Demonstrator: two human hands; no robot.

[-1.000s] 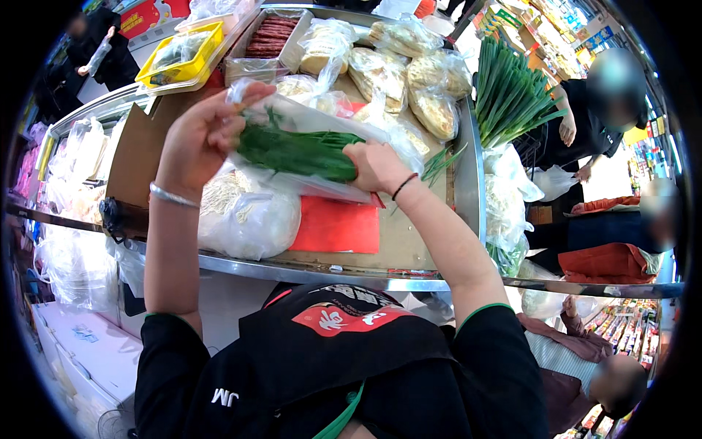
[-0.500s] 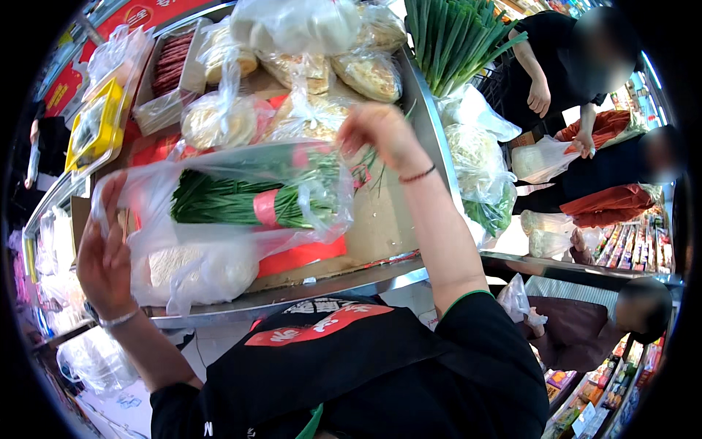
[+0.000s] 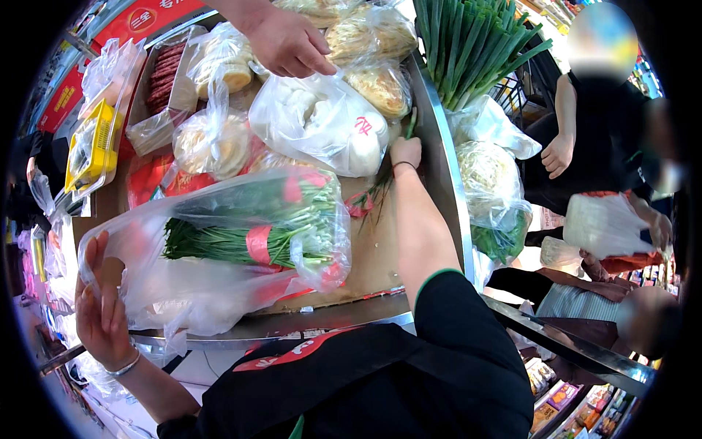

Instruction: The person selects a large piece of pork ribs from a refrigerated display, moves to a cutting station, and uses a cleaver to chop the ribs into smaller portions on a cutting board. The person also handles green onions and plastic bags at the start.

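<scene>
A clear plastic bag (image 3: 146,219) stretches across the front of the counter, holding garlic chives (image 3: 208,238) bound with red tape. My left hand (image 3: 106,314) grips the bag's mouth at its left end, fingers raised along the film. At the counter's right side, my right hand (image 3: 406,152) is closed around thin green stalks (image 3: 380,189); a stalk end sticks out above the fist. Red tape (image 3: 359,205) lies by those stalks. Left of my right hand rests a clear bag of white buns (image 3: 318,124), with another person's hand (image 3: 292,45) just above it.
Bagged flatbreads (image 3: 212,143) and a box of red sausages (image 3: 167,77) fill the left, beside a yellow basket (image 3: 95,146). Beyond the metal rim (image 3: 447,157) are long green onions (image 3: 468,51) and bagged pale vegetables (image 3: 482,175). Several people stand at the right.
My right hand has left the chive bag and moved to the stalks by the right rim. The bun bag has come nearer, and another person's hand has appeared above it.
</scene>
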